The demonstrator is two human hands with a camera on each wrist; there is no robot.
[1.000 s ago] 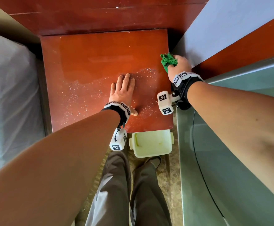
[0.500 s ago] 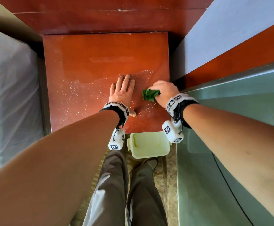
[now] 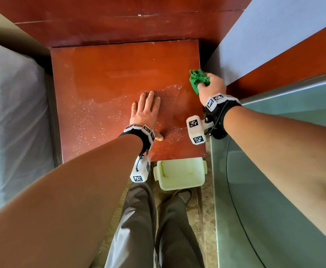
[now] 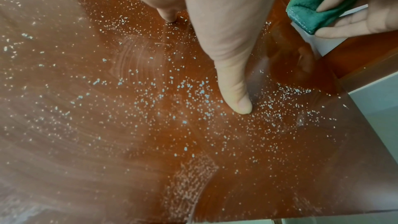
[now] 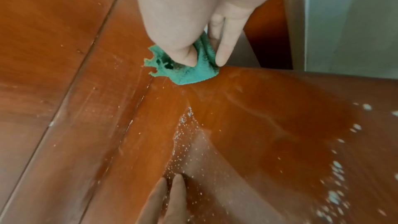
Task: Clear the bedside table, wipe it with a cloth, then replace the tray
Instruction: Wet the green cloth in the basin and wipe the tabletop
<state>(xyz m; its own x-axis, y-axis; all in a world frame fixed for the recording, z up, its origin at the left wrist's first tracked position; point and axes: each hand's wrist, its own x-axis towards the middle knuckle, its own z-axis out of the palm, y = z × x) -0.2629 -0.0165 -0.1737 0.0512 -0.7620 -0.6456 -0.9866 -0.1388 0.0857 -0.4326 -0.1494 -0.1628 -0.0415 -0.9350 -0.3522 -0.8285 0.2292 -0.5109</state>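
The red-brown bedside table [image 3: 104, 78] fills the middle of the head view, its near half speckled with white crumbs [image 4: 176, 94]. My left hand [image 3: 145, 111] lies flat on the top, fingers straight, thumb [image 4: 237, 98] pressed down. My right hand [image 3: 210, 88] grips a bunched green cloth [image 3: 198, 78] at the table's right edge, thumb and fingers pinching it [image 5: 193, 69]. The cloth [image 4: 310, 8] touches the wood by the edge. A pale plastic tray [image 3: 180, 173] sits on the floor below the table's front edge.
A bed with a plastic-covered mattress [image 3: 13, 117] flanks the table on the left. A green glass-topped surface [image 3: 274, 190] and a wall panel [image 3: 274, 35] close in the right. My legs [image 3: 138, 229] stand before the table.
My right hand has swept the cloth from the table's middle near the left hand back out to the right edge and farther away. The left hand has stayed flat in place.
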